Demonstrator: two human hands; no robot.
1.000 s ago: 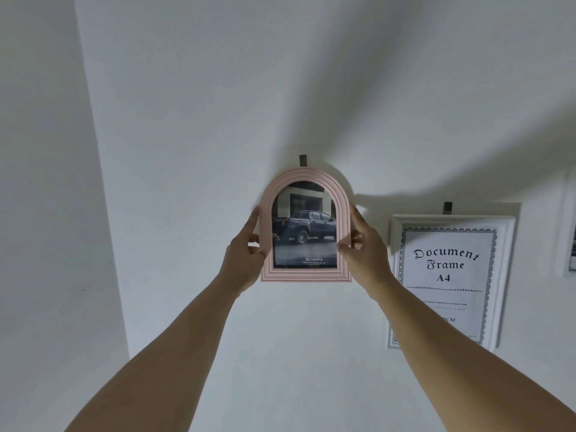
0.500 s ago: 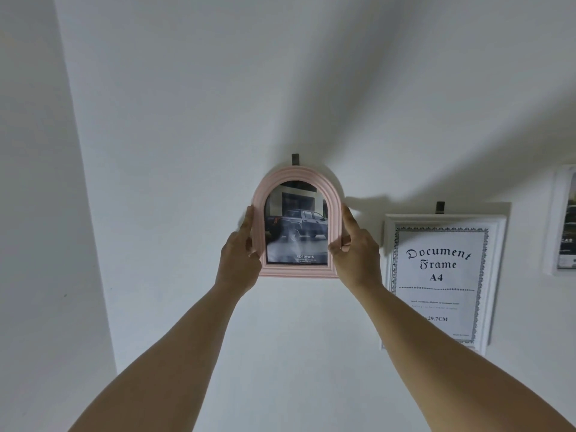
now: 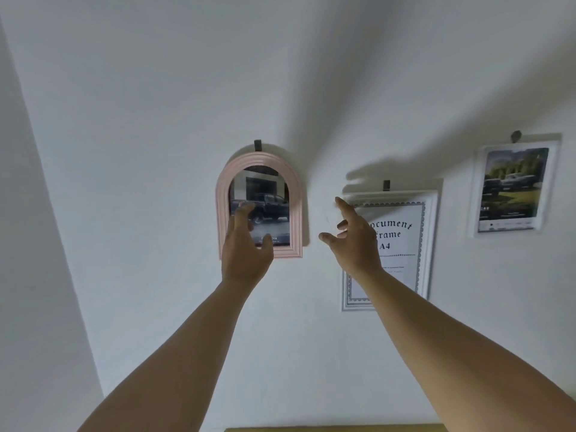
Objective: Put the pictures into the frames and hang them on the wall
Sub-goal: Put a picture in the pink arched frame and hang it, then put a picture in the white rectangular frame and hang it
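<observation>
A pink arched frame holding a dark truck picture hangs on the white wall from a dark hook. The left hand is in front of its lower left, fingers loosely spread; whether they touch is unclear. The right hand, fingers splayed, is between it and a white document frame. Farther right hangs another framed picture.

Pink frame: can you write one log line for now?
pink frame: on wall under black hook | left hand: open, in front of it, holds nothing | right hand: open, beside it, apart
</observation>
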